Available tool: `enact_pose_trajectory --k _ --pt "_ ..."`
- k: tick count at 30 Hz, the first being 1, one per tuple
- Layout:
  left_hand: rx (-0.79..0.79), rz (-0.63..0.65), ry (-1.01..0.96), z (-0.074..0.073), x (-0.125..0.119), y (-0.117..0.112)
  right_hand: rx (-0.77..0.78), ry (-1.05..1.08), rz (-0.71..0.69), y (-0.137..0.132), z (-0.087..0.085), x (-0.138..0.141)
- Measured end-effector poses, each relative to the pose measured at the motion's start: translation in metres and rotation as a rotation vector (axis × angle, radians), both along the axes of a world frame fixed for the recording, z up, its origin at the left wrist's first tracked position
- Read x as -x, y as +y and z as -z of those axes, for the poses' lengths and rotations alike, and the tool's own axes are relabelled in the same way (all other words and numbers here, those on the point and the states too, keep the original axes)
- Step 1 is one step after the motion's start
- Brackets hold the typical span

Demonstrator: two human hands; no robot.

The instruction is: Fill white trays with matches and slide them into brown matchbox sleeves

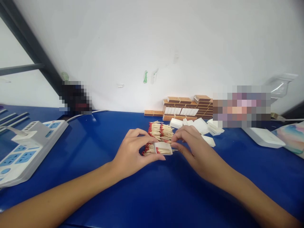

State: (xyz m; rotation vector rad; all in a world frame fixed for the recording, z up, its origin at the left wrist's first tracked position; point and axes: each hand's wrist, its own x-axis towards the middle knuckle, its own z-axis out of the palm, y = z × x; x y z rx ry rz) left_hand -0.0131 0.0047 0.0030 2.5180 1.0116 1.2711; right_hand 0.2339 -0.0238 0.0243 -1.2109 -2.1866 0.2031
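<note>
Tray (163, 145) (white), matches (163, 151) inside, in left hand (133, 150)

Two hands (133, 147) (193, 145), one held tray (165, 145), matches (155, 129) (too densely piled to count), one power strip (41, 152)

Matches (155, 130) on blue table (142, 196)

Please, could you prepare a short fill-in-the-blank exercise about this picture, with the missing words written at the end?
1. The left hand holds a small tray whose colour is ____.
2. The matches lying inside it have ____ heads.
3. The colour of the tabletop is ____.
4. The power strip lies on the person's ____ side.

Missing words: white; red; blue; left.
</note>
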Motion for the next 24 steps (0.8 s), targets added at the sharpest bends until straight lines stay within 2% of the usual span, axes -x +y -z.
enact_pose_trajectory --k 8,16,24 --pt "0.034 0.058 -0.007 0.0 -0.002 -0.002 -0.019 -0.015 -0.081 -0.006 0.008 0.014" --pt "0.026 0.023 -0.015 -0.001 -0.001 -0.002 -0.032 -0.023 -0.07 -0.005 0.0 0.003" --pt "0.018 0.008 -0.01 0.001 0.0 -0.001 0.02 -0.026 -0.079 -0.003 -0.001 0.001"
